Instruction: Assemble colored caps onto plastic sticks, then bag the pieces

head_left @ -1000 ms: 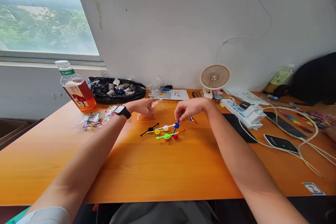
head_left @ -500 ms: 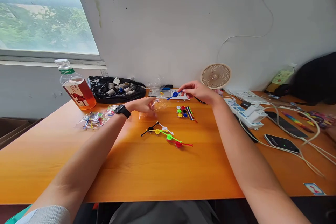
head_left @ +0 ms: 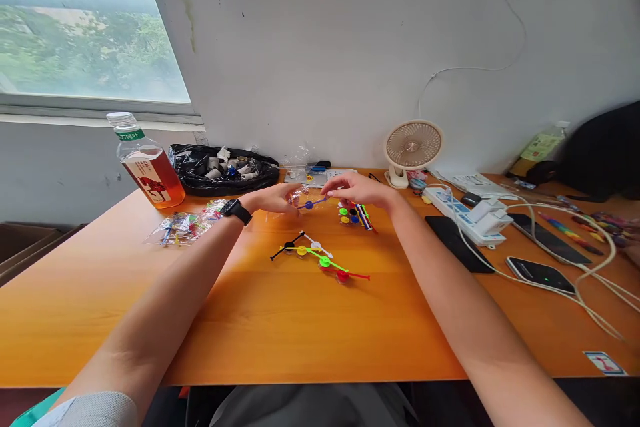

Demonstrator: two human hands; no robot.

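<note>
My right hand (head_left: pixel 357 188) pinches one end of a blue spinner arrow (head_left: pixel 309 205) with a round hub at its middle. The arrow's other end reaches toward my left hand (head_left: pixel 274 199), whose curled fingers grip a clear plastic bag (head_left: pixel 300 195). In front of both hands, a black spinner (head_left: pixel 289 246), a yellow one (head_left: pixel 301 251), a white one (head_left: pixel 315 246), a green one (head_left: pixel 325 261) and a red one (head_left: pixel 343 275) lie close together. Beside my right hand are small coloured discs (head_left: pixel 344 216) and a bundle of coloured arrows (head_left: pixel 363 216), partly covered by the hand.
At left stand a tea bottle (head_left: pixel 153 170) and a filled bag of parts (head_left: pixel 183 228). A black bag with grey rolls (head_left: pixel 223 170) lies at the back. A fan (head_left: pixel 414 147), a power strip (head_left: pixel 467 213) with cables, and a phone (head_left: pixel 541 275) occupy the right.
My right hand has brought the blue spinner arrow left and down, close to the clear bag at my left hand. My left hand has hardly moved.
</note>
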